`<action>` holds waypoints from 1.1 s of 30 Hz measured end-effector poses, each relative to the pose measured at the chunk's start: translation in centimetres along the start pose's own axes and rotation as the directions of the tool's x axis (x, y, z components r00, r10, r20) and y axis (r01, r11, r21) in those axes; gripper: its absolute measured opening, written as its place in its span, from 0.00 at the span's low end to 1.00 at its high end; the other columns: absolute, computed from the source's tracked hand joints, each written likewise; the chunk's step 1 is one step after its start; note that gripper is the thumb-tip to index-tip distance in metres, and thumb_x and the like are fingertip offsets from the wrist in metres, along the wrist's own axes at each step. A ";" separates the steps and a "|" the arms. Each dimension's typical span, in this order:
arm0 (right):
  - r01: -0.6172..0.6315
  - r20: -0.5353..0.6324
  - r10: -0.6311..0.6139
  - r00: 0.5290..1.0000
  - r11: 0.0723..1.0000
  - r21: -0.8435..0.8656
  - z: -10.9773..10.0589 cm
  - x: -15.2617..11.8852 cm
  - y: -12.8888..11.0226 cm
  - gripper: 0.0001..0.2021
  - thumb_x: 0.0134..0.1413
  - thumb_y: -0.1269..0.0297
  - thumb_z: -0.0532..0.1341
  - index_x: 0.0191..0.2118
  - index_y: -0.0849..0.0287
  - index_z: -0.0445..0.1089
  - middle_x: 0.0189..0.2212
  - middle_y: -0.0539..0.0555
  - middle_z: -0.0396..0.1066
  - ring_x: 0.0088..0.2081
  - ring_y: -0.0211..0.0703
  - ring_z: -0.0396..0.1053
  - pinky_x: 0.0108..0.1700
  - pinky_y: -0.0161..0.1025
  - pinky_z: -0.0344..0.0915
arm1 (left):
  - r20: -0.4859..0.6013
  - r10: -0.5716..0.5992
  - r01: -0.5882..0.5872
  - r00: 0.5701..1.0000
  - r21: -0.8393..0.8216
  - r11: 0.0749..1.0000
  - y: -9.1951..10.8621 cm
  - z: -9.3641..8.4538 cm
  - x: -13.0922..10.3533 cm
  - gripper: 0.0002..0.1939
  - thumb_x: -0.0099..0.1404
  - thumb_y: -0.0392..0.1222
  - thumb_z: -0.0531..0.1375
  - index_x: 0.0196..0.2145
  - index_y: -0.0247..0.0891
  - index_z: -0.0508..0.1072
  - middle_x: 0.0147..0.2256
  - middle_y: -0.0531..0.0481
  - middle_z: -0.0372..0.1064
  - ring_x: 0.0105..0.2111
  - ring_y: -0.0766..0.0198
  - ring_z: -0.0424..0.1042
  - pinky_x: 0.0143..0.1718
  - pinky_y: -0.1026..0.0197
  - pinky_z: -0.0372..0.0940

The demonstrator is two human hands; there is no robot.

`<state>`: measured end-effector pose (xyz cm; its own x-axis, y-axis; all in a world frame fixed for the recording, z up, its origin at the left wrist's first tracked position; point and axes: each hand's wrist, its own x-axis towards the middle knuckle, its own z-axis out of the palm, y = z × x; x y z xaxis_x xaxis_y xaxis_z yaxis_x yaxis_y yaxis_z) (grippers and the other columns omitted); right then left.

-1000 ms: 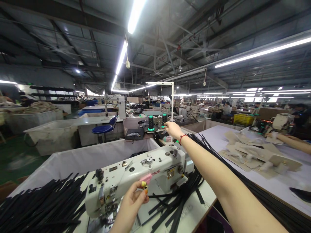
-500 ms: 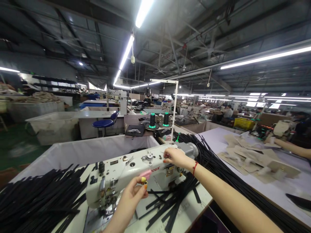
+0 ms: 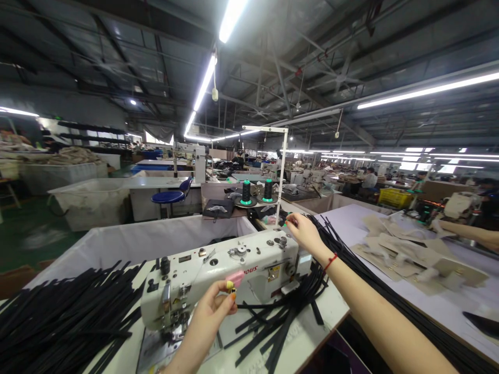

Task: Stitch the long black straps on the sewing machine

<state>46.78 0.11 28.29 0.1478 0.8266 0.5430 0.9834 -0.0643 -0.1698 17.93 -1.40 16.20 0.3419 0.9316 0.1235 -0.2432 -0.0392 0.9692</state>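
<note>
My left hand (image 3: 217, 302) is closed in a pinch in front of the white sewing machine (image 3: 218, 262). Between thumb and fingertips sits a small dark piece with a brassy edge (image 3: 233, 291), too small to name. A yellow cover is on one fingertip. My right hand (image 3: 302, 228), with a red cord at the wrist, reaches past the right end of the machine head. Its fingertips are drawn together at a small green piece (image 3: 286, 223), mostly hidden by them. A pink patch (image 3: 234, 279) is on the machine body behind my left hand.
Black strips (image 3: 62, 306) lie heaped on the left, with more black strips (image 3: 283, 322) under the machine arm. Two black thread cones (image 3: 246, 192) stand behind, beside a white thread stand (image 3: 281, 171). Beige pieces (image 3: 405, 249) cover part of the right-hand table, where another person's arm (image 3: 468, 231) reaches in.
My right hand has moved from the top of the machine head, away and to the right, to the small green piece. My left hand keeps its pinch in nearly the same place.
</note>
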 end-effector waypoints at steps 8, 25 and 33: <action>0.326 0.190 -0.310 0.932 0.944 -0.056 2.9 -5.2 -6.3 0.08 0.60 0.57 0.59 0.41 0.54 0.68 0.36 0.52 0.76 0.39 0.45 0.73 0.35 0.36 0.60 | -0.047 0.017 -0.018 0.999 -0.014 1.000 0.4 0.0 -0.1 0.27 0.47 0.60 0.68 0.37 0.37 0.72 0.31 0.48 0.71 0.27 0.59 0.72 0.35 0.57 0.69; -0.074 0.127 -0.036 0.991 0.645 0.761 4.7 -14.1 -11.0 0.17 0.60 0.54 0.57 0.53 0.49 0.62 0.47 0.53 0.72 0.46 0.44 0.70 0.47 0.38 0.66 | 0.214 0.060 -0.133 0.975 0.347 0.928 -0.4 -4.3 -3.5 0.08 0.60 0.43 0.63 0.37 0.39 0.72 0.34 0.48 0.67 0.31 0.61 0.70 0.32 0.63 0.68; -0.439 0.504 -0.196 0.841 0.294 0.849 10.3 -19.6 -15.0 0.15 0.53 0.49 0.62 0.35 0.56 0.76 0.21 0.46 0.64 0.26 0.37 0.61 0.31 0.35 0.58 | 0.268 -0.012 -0.130 0.963 0.505 0.853 0.9 -7.9 -6.3 0.06 0.62 0.39 0.60 0.38 0.39 0.72 0.37 0.46 0.66 0.34 0.60 0.69 0.32 0.63 0.68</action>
<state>28.04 -9.36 11.76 -0.1219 0.9896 0.0760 0.1348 0.0924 -0.9866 8.37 -4.41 14.62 0.5753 0.8011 0.1649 0.2067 -0.3374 0.9184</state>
